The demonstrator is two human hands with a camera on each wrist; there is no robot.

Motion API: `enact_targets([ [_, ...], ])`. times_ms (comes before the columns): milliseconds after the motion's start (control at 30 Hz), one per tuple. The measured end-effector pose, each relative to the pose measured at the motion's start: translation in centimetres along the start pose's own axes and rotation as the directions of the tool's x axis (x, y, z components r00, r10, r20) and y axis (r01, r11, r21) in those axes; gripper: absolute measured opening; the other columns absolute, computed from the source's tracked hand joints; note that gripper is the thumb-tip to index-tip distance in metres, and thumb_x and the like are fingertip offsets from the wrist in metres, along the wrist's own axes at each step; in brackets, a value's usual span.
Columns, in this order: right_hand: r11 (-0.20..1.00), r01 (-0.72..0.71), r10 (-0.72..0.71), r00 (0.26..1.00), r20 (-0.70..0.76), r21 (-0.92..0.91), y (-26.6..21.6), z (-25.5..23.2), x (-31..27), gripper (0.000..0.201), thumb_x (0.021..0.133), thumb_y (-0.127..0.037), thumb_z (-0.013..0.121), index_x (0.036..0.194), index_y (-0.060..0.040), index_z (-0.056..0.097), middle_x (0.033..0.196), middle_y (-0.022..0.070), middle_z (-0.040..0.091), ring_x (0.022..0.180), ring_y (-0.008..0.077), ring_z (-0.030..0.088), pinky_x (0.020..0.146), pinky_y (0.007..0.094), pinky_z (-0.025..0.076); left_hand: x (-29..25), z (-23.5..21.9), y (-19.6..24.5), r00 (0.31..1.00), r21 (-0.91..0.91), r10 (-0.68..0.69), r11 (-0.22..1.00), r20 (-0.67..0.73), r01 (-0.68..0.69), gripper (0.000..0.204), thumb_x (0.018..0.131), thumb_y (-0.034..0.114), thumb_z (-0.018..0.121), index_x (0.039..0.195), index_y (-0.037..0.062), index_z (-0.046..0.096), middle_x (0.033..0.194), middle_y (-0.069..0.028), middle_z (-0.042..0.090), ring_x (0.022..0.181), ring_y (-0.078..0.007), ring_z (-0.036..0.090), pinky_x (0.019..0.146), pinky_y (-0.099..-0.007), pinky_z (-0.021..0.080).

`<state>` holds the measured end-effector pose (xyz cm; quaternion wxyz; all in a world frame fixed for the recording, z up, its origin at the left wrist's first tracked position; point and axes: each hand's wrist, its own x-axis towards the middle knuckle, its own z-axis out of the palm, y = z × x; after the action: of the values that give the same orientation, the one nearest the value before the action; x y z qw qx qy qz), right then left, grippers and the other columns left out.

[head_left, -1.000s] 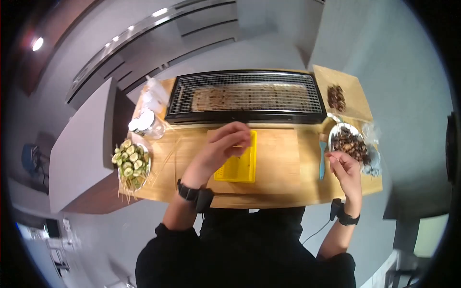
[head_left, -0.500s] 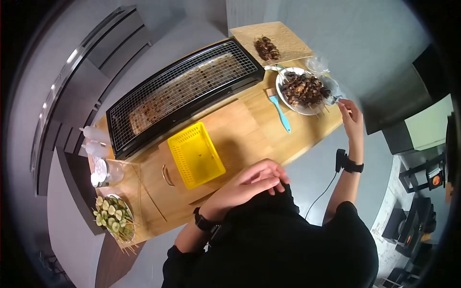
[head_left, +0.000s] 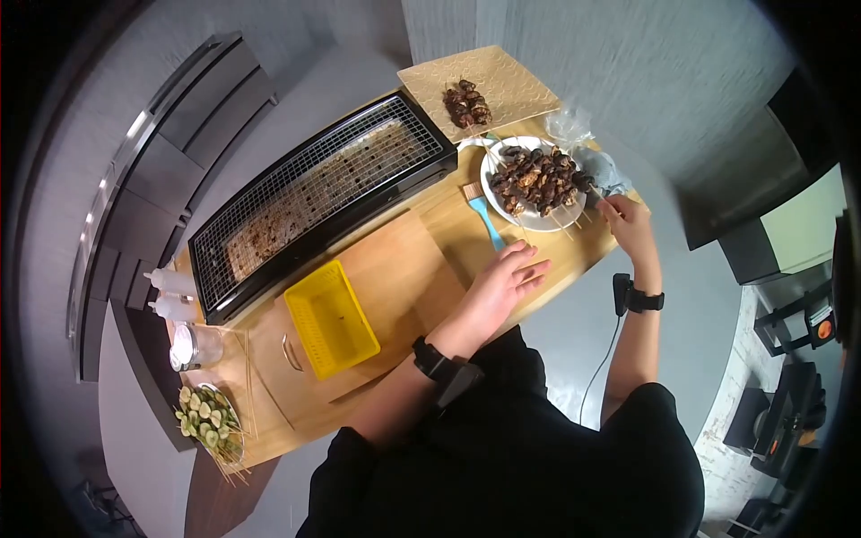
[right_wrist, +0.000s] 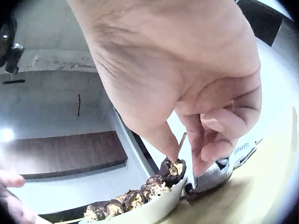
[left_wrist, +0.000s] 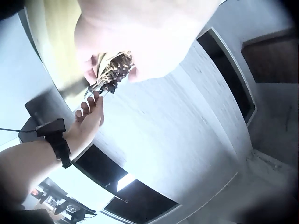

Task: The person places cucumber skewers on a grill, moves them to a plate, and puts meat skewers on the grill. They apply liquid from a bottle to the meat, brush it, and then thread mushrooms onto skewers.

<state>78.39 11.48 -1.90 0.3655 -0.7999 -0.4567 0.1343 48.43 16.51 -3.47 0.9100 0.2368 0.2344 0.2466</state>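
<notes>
My right hand (head_left: 631,229) is at the right edge of a white plate (head_left: 490,190) heaped with dark, browned skewers (head_left: 536,182). In the right wrist view, thumb and fingertips stand on either side of a bare stick end (right_wrist: 182,142), with a gap between them. That stick runs through the outermost browned skewer (right_wrist: 159,184). My left hand (head_left: 502,289), empty with fingers spread, hovers over the table's front part, nearest a blue-handled brush (head_left: 484,221), whose lower end it overlaps in the head view.
A long black grill (head_left: 314,193) fills the table's back. A gold tray (head_left: 525,90) with a few skewers stands behind the plate. Nearer are a yellow basket (head_left: 356,348) on a wooden board (head_left: 395,260), bottles (head_left: 170,296), a jar (head_left: 199,346) and green vegetable skewers (head_left: 208,418).
The head view has turned to the right. My right hand has moved left to the stick ends at the plate. My left hand went from over the basket to the front edge, then forward towards the brush.
</notes>
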Motion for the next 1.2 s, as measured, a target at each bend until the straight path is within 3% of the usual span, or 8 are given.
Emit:
enact_targets([
  [100, 0.971, -0.116, 0.089, 0.987, 0.134, 0.209, -1.3, 0.0, -0.1, 0.025, 0.103, -0.025, 0.059, 0.1, -0.0035, 0.072, 0.069, -0.0018, 0.054, 0.062, 0.0079, 0.049, 0.057, 0.0265, 0.038, 2.0, -0.4, 0.0, 0.999, -0.083, -0.038, 0.996, 0.032, 0.041, 0.032, 0.106, 0.023, 0.058, 0.131, 0.0039, 0.054, 0.132, -0.0127, 0.06, 0.121, -0.0246, 0.06, 0.1, -0.0344, 0.05],
  [167, 0.883, -0.238, 0.174, 0.966, 0.189, 0.404, -3.1, 0.1, -0.8, 0.027, 0.105, -0.024, 0.055, 0.096, -0.0046, 0.071, 0.068, -0.0068, 0.046, 0.058, 0.0039, 0.04, 0.052, 0.0243, 0.03, 2.3, 0.0, 0.3, 0.999, -0.075, -0.044, 0.996, -0.005, 0.043, 0.03, 0.106, 0.024, 0.058, 0.129, 0.0049, 0.056, 0.123, -0.0102, 0.062, 0.11, -0.021, 0.061, 0.093, -0.0319, 0.051],
  [267, 0.741, -0.291, 0.183, 0.954, 0.236, 0.605, -3.0, 0.5, -1.1, 0.026, 0.107, -0.025, 0.053, 0.095, -0.0066, 0.067, 0.069, -0.0095, 0.041, 0.058, 0.0024, 0.035, 0.052, 0.0224, 0.025, 2.8, -0.4, 0.0, 0.997, -0.057, -0.051, 0.997, -0.066, 0.047, 0.027, 0.106, 0.024, 0.058, 0.126, 0.006, 0.059, 0.11, -0.0068, 0.064, 0.095, -0.0161, 0.062, 0.084, -0.0286, 0.051],
  [367, 0.634, -0.262, 0.176, 0.965, 0.194, 0.728, -1.9, 1.2, -1.5, 0.023, 0.107, -0.024, 0.052, 0.098, -0.0081, 0.066, 0.07, -0.0106, 0.04, 0.058, 0.0015, 0.033, 0.052, 0.0215, 0.022, 3.1, -1.3, -0.3, 0.997, -0.056, -0.03, 0.998, -0.067, 0.026, 0.023, 0.107, 0.023, 0.057, 0.122, 0.0063, 0.063, 0.099, -0.0042, 0.065, 0.087, -0.0126, 0.061, 0.079, -0.0266, 0.051],
  [567, 0.62, -0.199, 0.149, 0.98, 0.134, 0.759, -2.4, 1.5, -2.4, 0.023, 0.107, -0.024, 0.052, 0.099, -0.0083, 0.066, 0.07, -0.0101, 0.041, 0.059, 0.0012, 0.033, 0.051, 0.0215, 0.021, 3.1, -1.5, -0.2, 0.997, -0.013, 0.066, 0.998, -0.036, -0.067, 0.02, 0.108, 0.022, 0.058, 0.114, 0.0053, 0.066, 0.09, -0.002, 0.064, 0.083, -0.0102, 0.059, 0.077, -0.0248, 0.05],
  [933, 0.538, -0.164, 0.033, 0.984, 0.173, 0.827, -4.9, 1.7, -4.2, 0.024, 0.109, -0.025, 0.053, 0.1, -0.0071, 0.066, 0.069, -0.0092, 0.037, 0.057, 0.0017, 0.029, 0.05, 0.0221, 0.019, -0.5, 0.0, 0.0, 0.977, 0.23, 0.213, 0.95, 0.018, -0.211, 0.023, 0.109, 0.026, 0.055, 0.112, 0.0045, 0.064, 0.089, 0.0014, 0.059, 0.082, -0.0064, 0.054, 0.076, -0.0219, 0.046],
  [1100, 0.528, -0.211, -0.031, 0.963, 0.267, 0.822, -9.9, 3.0, -5.2, 0.023, 0.109, -0.026, 0.054, 0.101, -0.0063, 0.063, 0.067, -0.007, 0.038, 0.055, 0.0028, 0.029, 0.05, 0.0221, 0.02, -7.4, 0.1, 5.2, 0.944, 0.457, 0.32, 0.829, 0.086, -0.322, 0.024, 0.111, 0.022, 0.051, 0.115, 0.0026, 0.064, 0.084, 0.0013, 0.059, 0.077, -0.006, 0.052, 0.069, -0.0221, 0.042],
  [1200, 0.569, -0.22, -0.163, 0.915, 0.37, 0.793, -12.8, 5.3, -4.9, 0.022, 0.108, -0.024, 0.055, 0.1, -0.0063, 0.063, 0.067, -0.0064, 0.04, 0.056, 0.0026, 0.031, 0.05, 0.0214, 0.021, -12.1, -2.0, 9.6, 0.897, 0.556, 0.433, 0.726, 0.088, -0.404, 0.024, 0.11, 0.019, 0.05, 0.118, 0.0024, 0.064, 0.081, 0.0017, 0.058, 0.073, -0.0057, 0.051, 0.066, -0.0219, 0.042],
])
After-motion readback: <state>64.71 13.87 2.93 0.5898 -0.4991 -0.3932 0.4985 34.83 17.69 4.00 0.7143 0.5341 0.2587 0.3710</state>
